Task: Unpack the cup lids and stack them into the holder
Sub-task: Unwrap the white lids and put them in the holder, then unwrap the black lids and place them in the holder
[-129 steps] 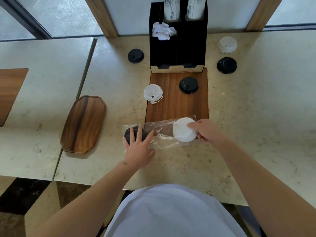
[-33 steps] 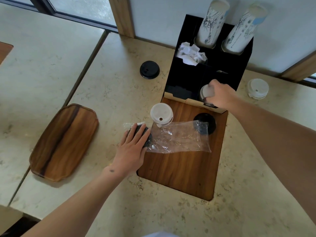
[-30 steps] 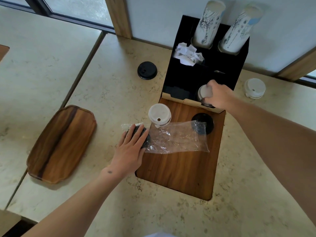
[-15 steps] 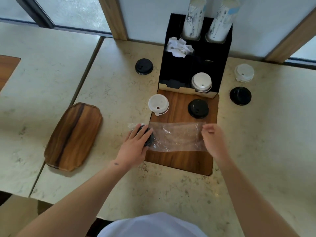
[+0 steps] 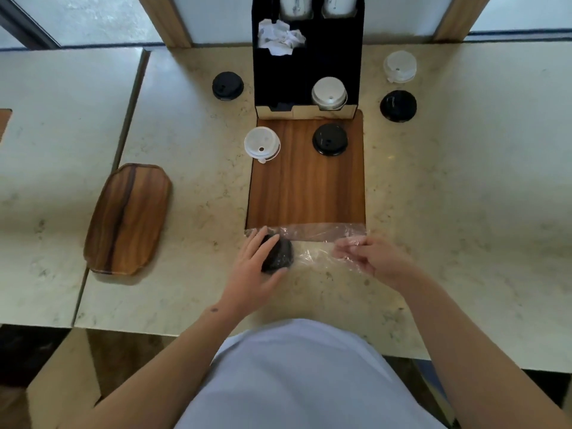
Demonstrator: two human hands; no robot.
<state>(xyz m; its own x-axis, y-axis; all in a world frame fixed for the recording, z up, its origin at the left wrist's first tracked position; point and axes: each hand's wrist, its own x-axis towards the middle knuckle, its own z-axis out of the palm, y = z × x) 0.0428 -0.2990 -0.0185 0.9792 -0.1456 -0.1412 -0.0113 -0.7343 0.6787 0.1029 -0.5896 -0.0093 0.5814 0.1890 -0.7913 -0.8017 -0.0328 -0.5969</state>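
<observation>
The pale marble counter (image 5: 448,196) is carrying everything here, and near its front edge the clear crinkled plastic sleeve (image 5: 315,243) is lying flat, its long axis running left to right across the near edge of the rectangular dark-wood inlay (image 5: 306,187). The tall black lid holder (image 5: 306,57) is standing at the inlay's far edge, well beyond both hands, with a white domed lid stack (image 5: 329,93) sitting in its right front slot and crumpled white paper (image 5: 280,37) in an upper left pocket; the left front slot is looking empty. The left hand (image 5: 257,267) is gripping the sleeve's closed left end, fingers curling over the black lid stack (image 5: 277,253) inside it. The right hand (image 5: 371,258) is at the open right end, fingers loosely bent and pinching the film, so it looks nearer the mouth for drawing lids out. Loose lids are lying about: a white one (image 5: 262,144) at the inlay's left edge, a black one (image 5: 330,139) on the wood.
</observation>
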